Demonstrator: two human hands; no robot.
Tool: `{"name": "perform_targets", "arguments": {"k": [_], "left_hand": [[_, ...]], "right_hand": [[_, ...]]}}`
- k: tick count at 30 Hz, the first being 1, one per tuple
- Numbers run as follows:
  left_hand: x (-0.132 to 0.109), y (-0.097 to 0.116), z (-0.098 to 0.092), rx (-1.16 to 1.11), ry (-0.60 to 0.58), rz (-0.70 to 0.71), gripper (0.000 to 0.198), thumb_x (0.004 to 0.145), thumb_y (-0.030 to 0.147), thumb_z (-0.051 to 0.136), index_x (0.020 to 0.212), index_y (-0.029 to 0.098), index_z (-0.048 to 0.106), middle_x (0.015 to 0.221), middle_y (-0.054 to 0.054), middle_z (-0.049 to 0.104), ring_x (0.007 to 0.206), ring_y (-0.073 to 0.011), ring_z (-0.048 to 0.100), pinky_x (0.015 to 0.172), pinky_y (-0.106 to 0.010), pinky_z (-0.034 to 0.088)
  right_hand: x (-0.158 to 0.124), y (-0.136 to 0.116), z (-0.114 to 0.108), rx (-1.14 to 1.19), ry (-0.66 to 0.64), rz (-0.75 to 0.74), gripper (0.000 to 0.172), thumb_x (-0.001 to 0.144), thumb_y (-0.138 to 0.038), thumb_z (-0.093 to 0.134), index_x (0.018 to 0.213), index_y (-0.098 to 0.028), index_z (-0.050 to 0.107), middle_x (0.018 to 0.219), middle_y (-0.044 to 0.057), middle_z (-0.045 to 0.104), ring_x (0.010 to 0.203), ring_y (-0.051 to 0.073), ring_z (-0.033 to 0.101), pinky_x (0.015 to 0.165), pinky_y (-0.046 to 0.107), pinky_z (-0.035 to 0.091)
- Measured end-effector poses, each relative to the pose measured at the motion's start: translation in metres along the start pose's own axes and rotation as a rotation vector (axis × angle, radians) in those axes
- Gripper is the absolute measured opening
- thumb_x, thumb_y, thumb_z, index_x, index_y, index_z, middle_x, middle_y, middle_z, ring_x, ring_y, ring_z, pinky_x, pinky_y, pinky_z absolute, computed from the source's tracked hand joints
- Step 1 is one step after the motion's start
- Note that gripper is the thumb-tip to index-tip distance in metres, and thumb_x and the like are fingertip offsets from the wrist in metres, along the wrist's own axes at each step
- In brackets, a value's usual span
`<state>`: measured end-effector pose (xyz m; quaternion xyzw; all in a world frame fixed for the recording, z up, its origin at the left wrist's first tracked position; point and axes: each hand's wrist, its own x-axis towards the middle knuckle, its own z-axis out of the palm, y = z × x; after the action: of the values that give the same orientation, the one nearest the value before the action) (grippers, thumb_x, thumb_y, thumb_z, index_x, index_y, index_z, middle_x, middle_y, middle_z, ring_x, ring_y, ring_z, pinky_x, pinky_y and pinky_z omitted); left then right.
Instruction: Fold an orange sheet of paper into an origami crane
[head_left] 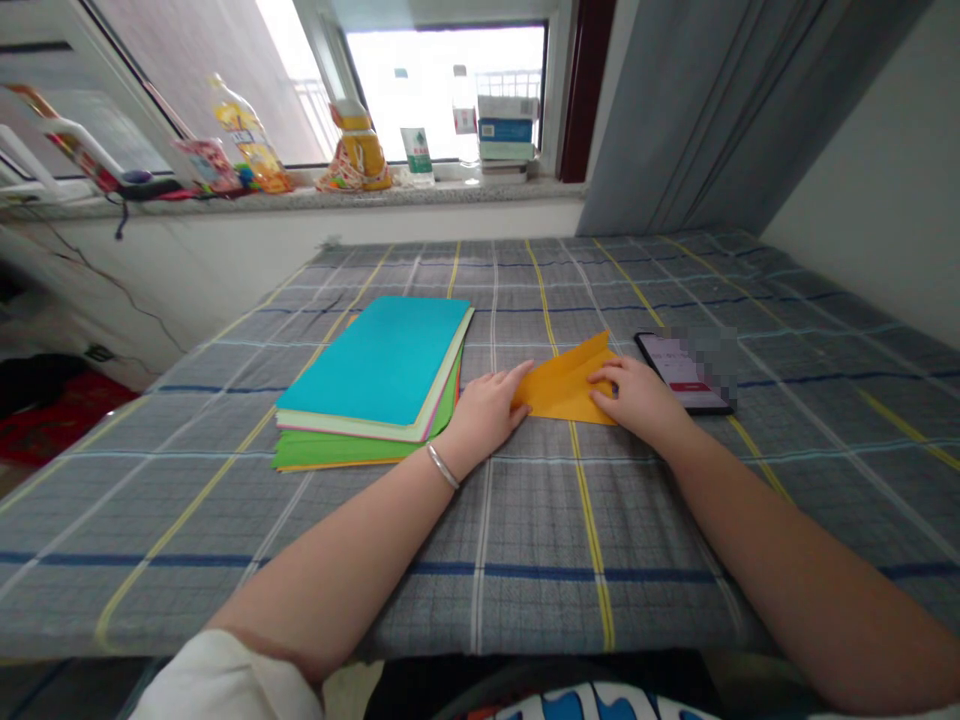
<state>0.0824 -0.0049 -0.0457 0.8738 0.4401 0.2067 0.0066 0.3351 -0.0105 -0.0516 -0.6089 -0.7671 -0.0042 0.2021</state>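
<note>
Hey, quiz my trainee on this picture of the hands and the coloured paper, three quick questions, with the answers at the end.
1. Multiple choice: what colour is the top sheet of the paper stack?
A) Black
B) Turquoise blue
C) Red

2. True or false: the right hand alone touches the orange sheet.

3. Short answer: what lies on the checked cloth to the right of the orange sheet, beside the right hand?

Key:
1. B, turquoise blue.
2. False: the left hand touches it too.
3. A phone.
</note>
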Motion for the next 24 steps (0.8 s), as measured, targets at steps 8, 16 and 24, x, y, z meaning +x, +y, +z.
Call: {"name": "perform_targets", "arguments": {"k": [8, 16, 24], "left_hand": [[0.002, -0.001, 0.006, -0.093, -0.050, 0.236, 0.033, 0.093, 0.017, 0.050, 0.124, 0.023, 0.059, 0.120, -0.004, 0.065, 0.105, -0.0187, 0.061, 0.093, -0.034, 0.049], [0.003, 0.001, 0.004, -0.024, -0.102, 0.362, 0.027, 0.095, 0.025, 0.051, 0.118, 0.017, 0.063, 0.121, -0.007, 0.066, 0.105, -0.0200, 0.061, 0.095, -0.036, 0.049], [0.003, 0.011, -0.001, 0.163, -0.152, 0.259, 0.021, 0.096, 0.024, 0.047, 0.107, 0.018, 0.063, 0.097, -0.007, 0.070, 0.090, -0.0210, 0.064, 0.079, -0.033, 0.050]], "right_hand": [[-0.001, 0.004, 0.003, 0.094, 0.005, 0.287, 0.059, 0.076, -0.040, 0.065, 0.126, -0.014, 0.050, 0.109, 0.014, 0.064, 0.098, 0.028, 0.063, 0.084, 0.039, 0.050], [0.002, 0.004, -0.001, 0.168, -0.002, 0.421, 0.055, 0.076, -0.022, 0.054, 0.128, -0.013, 0.039, 0.094, 0.012, 0.069, 0.085, 0.028, 0.066, 0.073, 0.037, 0.049], [0.004, 0.006, -0.007, 0.128, -0.035, 0.523, 0.039, 0.079, -0.017, 0.048, 0.117, -0.014, 0.042, 0.088, 0.014, 0.068, 0.080, 0.028, 0.065, 0.066, 0.034, 0.044]]}}
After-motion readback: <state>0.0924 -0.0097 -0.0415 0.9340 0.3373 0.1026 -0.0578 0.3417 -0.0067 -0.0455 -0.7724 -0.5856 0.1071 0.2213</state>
